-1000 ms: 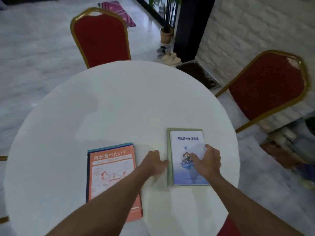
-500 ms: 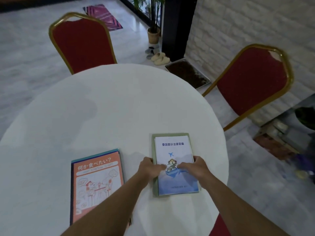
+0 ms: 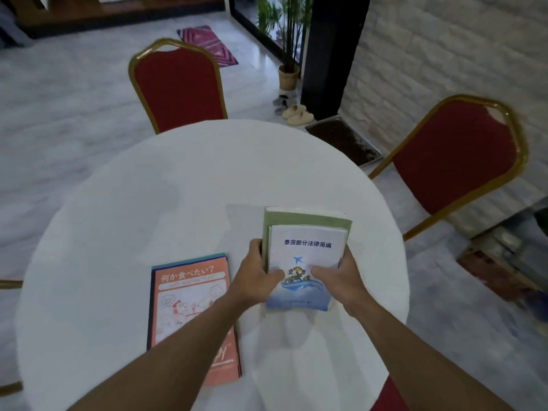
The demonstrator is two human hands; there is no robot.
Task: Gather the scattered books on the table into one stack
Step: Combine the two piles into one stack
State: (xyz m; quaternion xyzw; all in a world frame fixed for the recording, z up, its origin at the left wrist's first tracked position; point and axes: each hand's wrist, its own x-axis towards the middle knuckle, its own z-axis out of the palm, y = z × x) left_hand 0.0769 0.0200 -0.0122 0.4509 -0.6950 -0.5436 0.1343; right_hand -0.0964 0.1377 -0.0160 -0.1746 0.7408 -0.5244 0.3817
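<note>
A white-and-blue booklet [image 3: 307,250] with a plane and ship picture lies on top of a thicker green book [image 3: 308,219]. Both are lifted off the round white table [image 3: 178,185], far end tilted up. My left hand [image 3: 256,277] grips the pair's left edge, thumb on the cover. My right hand [image 3: 341,277] grips the right edge the same way. An orange book [image 3: 189,292] with Japanese writing lies flat on a teal one [image 3: 192,258] to the left, partly under my left forearm.
Two red chairs with gold frames stand at the table, one at the far side [image 3: 178,87], one at the right [image 3: 456,158]. A third red seat [image 3: 388,396] shows at the near right edge. A dark tray [image 3: 344,140], slippers and a potted plant sit on the floor beyond.
Both hands closed on the sides of the booklet and green book, then raised the pair off the table. The orange book has stayed where it was.
</note>
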